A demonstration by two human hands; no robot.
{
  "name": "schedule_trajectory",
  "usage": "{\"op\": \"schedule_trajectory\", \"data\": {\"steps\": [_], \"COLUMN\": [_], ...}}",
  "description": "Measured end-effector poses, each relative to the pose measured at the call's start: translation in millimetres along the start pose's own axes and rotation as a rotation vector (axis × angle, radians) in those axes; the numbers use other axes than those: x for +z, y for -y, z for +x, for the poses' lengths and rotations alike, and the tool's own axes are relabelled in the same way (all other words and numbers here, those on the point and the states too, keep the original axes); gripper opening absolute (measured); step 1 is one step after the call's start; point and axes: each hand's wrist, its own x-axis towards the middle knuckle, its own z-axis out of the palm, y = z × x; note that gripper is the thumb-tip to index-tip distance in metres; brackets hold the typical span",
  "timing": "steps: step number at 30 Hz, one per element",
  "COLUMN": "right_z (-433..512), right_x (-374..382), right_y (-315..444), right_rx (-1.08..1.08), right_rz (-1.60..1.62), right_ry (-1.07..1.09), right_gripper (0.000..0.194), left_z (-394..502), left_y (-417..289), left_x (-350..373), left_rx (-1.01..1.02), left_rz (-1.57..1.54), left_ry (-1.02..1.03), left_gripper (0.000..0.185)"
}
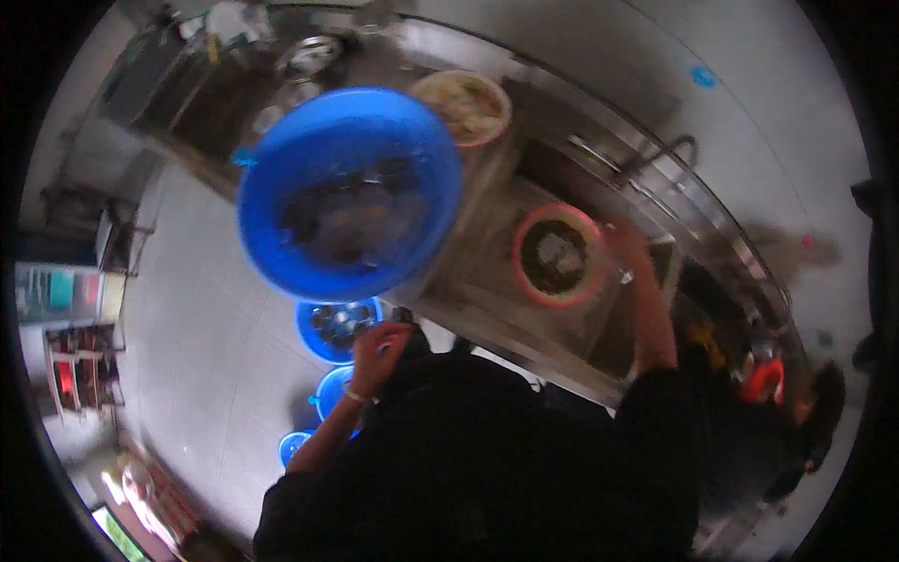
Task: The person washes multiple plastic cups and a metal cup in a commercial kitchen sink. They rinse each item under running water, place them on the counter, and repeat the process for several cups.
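My right hand [627, 242] is at the right rim of a red-rimmed basin [595, 281] in the steel sink area; blur hides whether the fingers grip the rim. Dark green contents with a pale mass in the middle fill that basin. My left hand [379, 349], a band at its wrist, hangs in front of my body with curled fingers, and I cannot tell if anything is in it. Ahead and left, a large blue plastic tub [281, 246] rests on the counter, holding dark pieces in what looks like liquid.
A red-rimmed bowl of pale food [460, 105] stands behind the large tub. Smaller blue tubs, one with dark contents [338, 324], are on the floor at my left. A faucet [681, 151] rises at the counter's back. A chair [130, 239] is far left.
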Motion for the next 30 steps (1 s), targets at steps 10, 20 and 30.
{"op": "schedule_trajectory", "data": {"steps": [10,20,30], "right_z": [86.3,319.6,498.7], "right_x": [-215.0,-220.1,-41.7], "right_y": [194.1,402.3,470.3], "right_rx": [0.42,-0.113,-0.248], "right_rz": [1.201,1.135,0.294], "right_ry": [-0.307,-0.164,0.0], "right_gripper": [0.043,0.038,0.038], "left_z": [72.2,90.3,70.6], "left_y": [-68.9,-33.4,30.3], "left_x": [-84.9,-224.2,-283.6], "left_rx": [0.445,0.272,0.023], "left_rz": [0.016,-0.147,-0.195], "left_ry": [0.014,-0.483,-0.689], "left_gripper": [0.017,0.014,0.013]}}
